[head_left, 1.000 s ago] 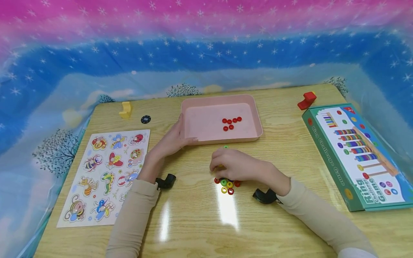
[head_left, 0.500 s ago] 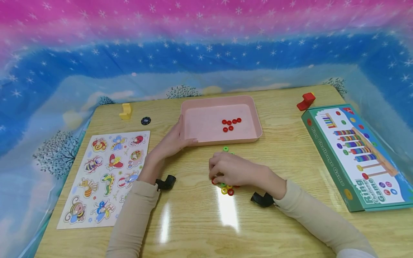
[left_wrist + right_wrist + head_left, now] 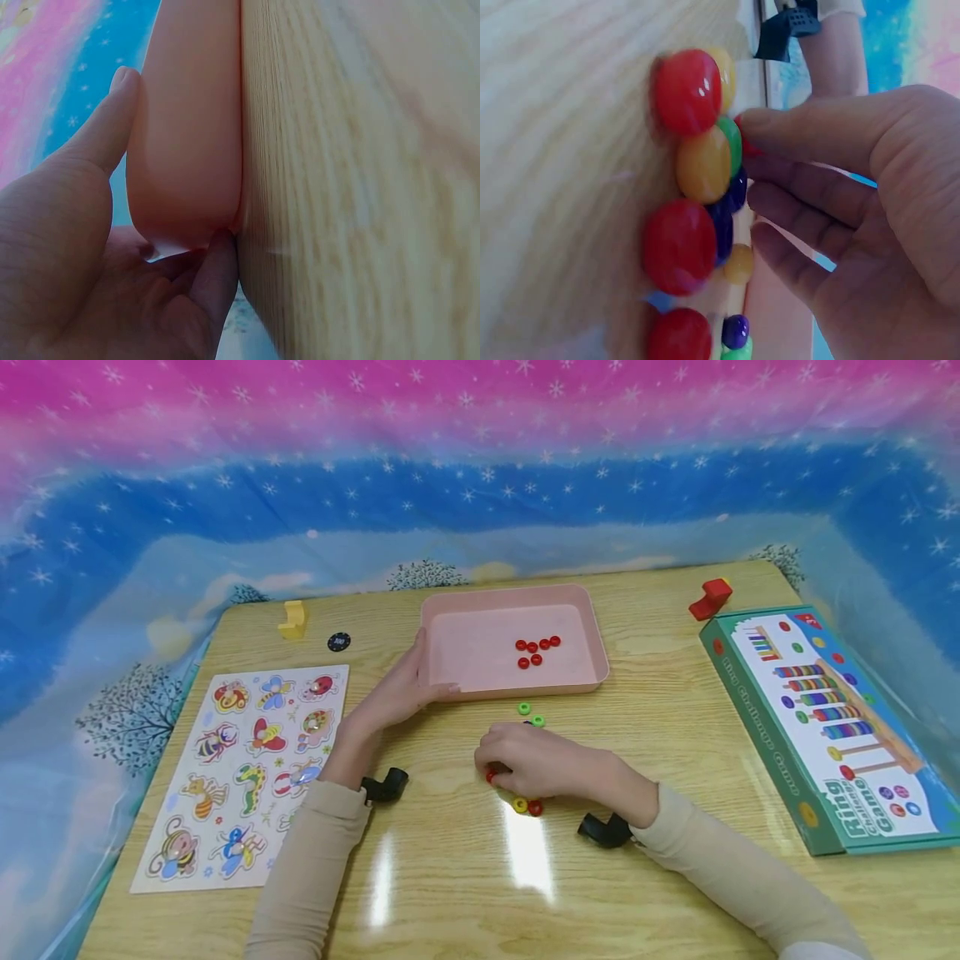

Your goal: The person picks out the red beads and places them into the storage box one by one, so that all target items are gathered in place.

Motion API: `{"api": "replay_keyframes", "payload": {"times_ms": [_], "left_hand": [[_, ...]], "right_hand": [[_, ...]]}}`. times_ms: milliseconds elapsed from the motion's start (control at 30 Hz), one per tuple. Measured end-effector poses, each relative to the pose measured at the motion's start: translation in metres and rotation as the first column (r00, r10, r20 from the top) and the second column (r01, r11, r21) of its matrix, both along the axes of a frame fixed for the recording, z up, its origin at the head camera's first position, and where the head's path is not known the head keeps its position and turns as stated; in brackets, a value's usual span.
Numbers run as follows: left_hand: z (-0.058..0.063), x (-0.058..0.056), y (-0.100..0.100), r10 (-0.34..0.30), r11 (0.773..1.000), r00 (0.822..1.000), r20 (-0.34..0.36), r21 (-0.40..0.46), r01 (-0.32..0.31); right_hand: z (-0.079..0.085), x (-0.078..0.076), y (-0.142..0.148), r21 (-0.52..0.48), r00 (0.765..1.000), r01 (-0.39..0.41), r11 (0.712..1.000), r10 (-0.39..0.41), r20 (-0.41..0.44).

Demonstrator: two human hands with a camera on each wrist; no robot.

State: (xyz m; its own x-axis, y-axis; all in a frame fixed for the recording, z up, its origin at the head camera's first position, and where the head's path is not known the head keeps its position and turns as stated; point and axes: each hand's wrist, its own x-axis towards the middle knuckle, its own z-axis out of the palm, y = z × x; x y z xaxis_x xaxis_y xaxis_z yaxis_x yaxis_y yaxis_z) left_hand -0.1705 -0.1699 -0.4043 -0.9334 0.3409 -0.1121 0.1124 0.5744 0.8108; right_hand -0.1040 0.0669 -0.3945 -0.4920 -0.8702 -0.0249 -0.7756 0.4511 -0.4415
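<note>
My left hand (image 3: 393,695) holds the front left corner of a pink tray (image 3: 476,647), thumb along its front rim. In the left wrist view the fingers (image 3: 214,277) curl round the tray's corner at the table surface. Several small red rings (image 3: 532,647) lie inside the tray. In front of it, my right hand (image 3: 536,762) pinches a red ring (image 3: 750,144) between thumb and fingers, low over a loose pile of coloured rings. The pile includes a yellow ring (image 3: 520,806), a red ring (image 3: 679,247) and dark blue ones, partly hidden by the hand.
Two green rings (image 3: 524,708) lie between hand and tray. An insect picture puzzle board (image 3: 247,777) is on the left, near a black chip (image 3: 339,642) and yellow block (image 3: 293,619). A Ring Challenge Game box (image 3: 832,727) and red block (image 3: 710,599) are on the right.
My right hand has shifted slightly left and toward me over the pile, with a red ring now at its fingertips. Green rings behind it have come into view. My left hand stays on the tray.
</note>
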Motion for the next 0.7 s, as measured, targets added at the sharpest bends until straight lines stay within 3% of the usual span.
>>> {"api": "replay_keyframes", "payload": {"times_ms": [100, 200, 333, 433, 533, 700], "left_hand": [[0.003, 0.001, 0.001, -0.002, 1.0, 1.0, 0.0, 0.007, 0.002], [0.016, 0.006, 0.005, -0.01, 1.0, 1.0, 0.019, 0.025, 0.009], [0.032, 0.013, 0.008, -0.009, 1.0, 0.999, 0.052, 0.002, 0.009], [0.035, 0.014, 0.009, -0.012, 1.0, 0.998, 0.062, -0.016, 0.013], [0.035, 0.014, 0.009, -0.01, 1.0, 0.997, 0.075, -0.018, 0.011], [0.035, 0.014, 0.009, 0.006, 0.999, 0.995, 0.098, -0.034, -0.003]], "right_hand": [[0.005, -0.008, 0.002, -0.031, 0.999, 0.044, 0.999, -0.044, -0.004], [0.014, -0.018, 0.007, -0.079, 0.995, 0.1, 0.992, -0.1, 0.01], [0.025, -0.033, 0.016, -0.16, 0.985, 0.174, 0.972, -0.17, 0.038], [0.028, -0.046, 0.022, -0.205, 0.972, 0.236, 0.95, -0.228, 0.062], [0.027, -0.059, 0.029, -0.231, 0.948, 0.319, 0.919, -0.31, 0.076], [0.016, -0.079, 0.04, -0.222, 0.884, 0.467, 0.856, -0.458, 0.095]]}}
